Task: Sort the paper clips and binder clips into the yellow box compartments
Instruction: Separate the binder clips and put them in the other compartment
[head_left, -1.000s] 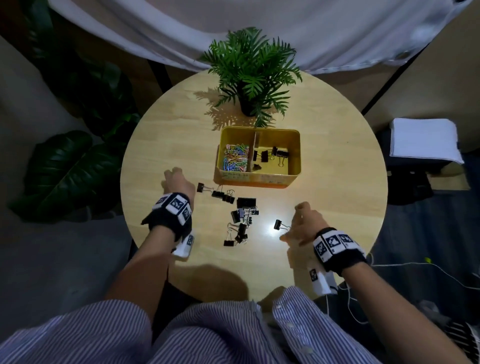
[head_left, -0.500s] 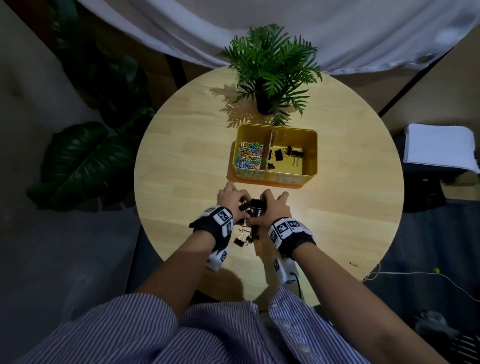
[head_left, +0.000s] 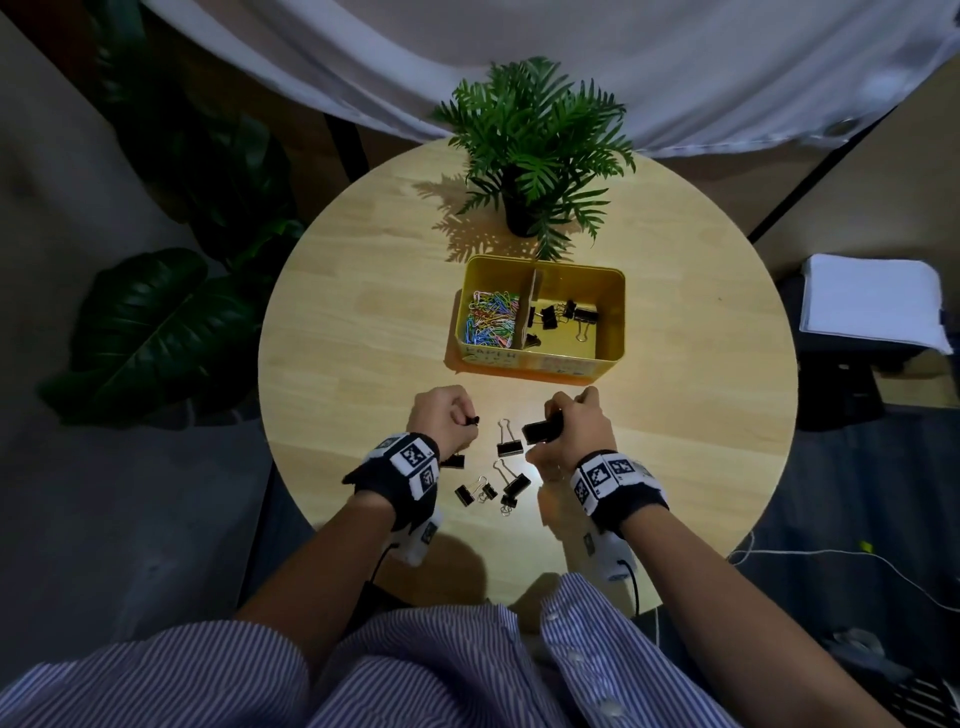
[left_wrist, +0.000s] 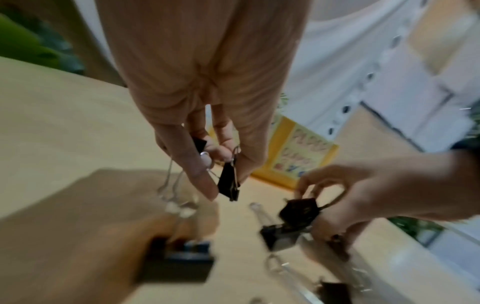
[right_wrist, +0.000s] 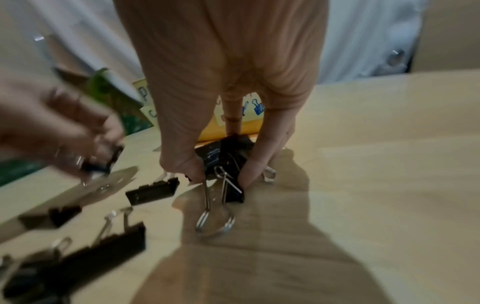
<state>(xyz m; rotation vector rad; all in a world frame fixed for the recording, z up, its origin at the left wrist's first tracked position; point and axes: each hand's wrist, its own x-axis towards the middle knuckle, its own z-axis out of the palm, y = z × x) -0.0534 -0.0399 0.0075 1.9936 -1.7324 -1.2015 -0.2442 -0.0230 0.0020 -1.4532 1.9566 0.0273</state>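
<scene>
The yellow box (head_left: 615, 291) stands mid-table with coloured paper clips (head_left: 491, 325) in its left compartment and a few black binder clips (head_left: 563, 314) in its right one. My left hand (head_left: 441, 415) holds small black binder clips (left_wrist: 228, 181) between thumb and fingers. My right hand (head_left: 571, 426) grips a bunch of larger black binder clips (right_wrist: 228, 162), one sticking out leftward (head_left: 540, 431). Several loose binder clips (head_left: 506, 467) lie on the table between and just before my hands.
A potted fern (head_left: 535, 156) stands right behind the box. The round wooden table (head_left: 363, 322) ends close on every side. Large dark leaves (head_left: 156, 322) sit off its left edge, and a white stack (head_left: 872, 301) lies to the right.
Both hands came together over the clip pile half a second ago; now they have parted and lifted a little, each holding binder clips. Fewer clips lie on the table.
</scene>
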